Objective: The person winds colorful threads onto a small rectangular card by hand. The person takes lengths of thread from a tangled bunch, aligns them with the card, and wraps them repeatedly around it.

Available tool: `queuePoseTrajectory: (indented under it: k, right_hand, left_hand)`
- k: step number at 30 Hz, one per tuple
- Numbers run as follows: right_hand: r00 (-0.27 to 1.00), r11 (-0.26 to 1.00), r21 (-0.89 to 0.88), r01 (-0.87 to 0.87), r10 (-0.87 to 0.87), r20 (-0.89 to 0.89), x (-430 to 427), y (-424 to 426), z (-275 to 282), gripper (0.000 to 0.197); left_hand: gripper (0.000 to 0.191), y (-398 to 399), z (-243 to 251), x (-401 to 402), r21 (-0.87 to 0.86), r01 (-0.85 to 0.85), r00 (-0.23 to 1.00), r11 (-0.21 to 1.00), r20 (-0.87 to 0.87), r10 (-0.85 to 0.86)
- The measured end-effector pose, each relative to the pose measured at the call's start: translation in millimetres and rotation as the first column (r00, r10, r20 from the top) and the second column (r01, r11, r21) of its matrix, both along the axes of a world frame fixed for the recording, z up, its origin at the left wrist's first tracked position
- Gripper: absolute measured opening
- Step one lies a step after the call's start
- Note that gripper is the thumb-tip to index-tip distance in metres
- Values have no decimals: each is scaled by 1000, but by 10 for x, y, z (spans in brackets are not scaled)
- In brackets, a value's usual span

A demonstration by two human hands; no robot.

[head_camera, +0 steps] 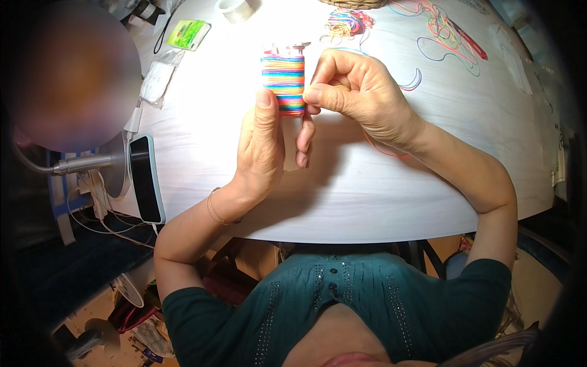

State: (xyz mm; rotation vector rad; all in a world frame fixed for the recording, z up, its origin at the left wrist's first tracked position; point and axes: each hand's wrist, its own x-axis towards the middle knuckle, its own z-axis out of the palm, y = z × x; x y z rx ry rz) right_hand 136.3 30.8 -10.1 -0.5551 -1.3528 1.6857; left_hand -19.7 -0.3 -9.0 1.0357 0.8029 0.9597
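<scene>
My left hand [266,133] holds a flat piece wrapped in rows of multicoloured cord [284,85], its thumb on the front at the lower left and its fingers behind. Small pale and metallic parts stick up at the top edge of the wrapped piece. At its right edge, my right hand [353,91] pinches with thumb and index finger; what lies between those fingertips is too small to tell. A red strand [383,151] hangs below my right wrist, and a blue and white loop of cord [415,80] shows beyond it.
Behind are a multicoloured cord bundle [346,23], loose tangled cords [435,23], a red-handled tool [474,46], a wicker basket [355,3] and a white roll [234,9]. A green packet [188,34], clear plastic bag [158,80], smartphone [146,179] and lamp stand [87,163] are at left.
</scene>
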Motion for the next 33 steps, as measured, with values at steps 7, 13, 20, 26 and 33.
queuePoseTrajectory:
  k: [7, 13, 20, 26, 33]
  right_hand:
    - [998, 986, -167, -29, 39, 55, 37, -27, 153, 15]
    - [986, 969, -188, -164, 169, 10, 34, -42, 147, 22]
    - [996, 996, -62, -62, 66, 64, -17, -35, 82, 20]
    - [999, 1000, -20, -8, 9, 50, -51, -28, 25, 16]
    - [998, 998, -52, 32, -28, 58, -14, 4, -1, 14]
  left_hand:
    - [62, 22, -13, -56, -41, 212, 963, 976, 181, -202]
    - [62, -23, 87, 84, -56, 89, 995, 994, -38, -92]
    - [56, -3, 0, -17, 143, 114, 985, 983, -146, -93]
    - [63, -32, 50, 23, 76, 84, 974, 994, -217, -66]
    - [59, 6, -19, 0, -50, 66, 997, 997, 43, -64]
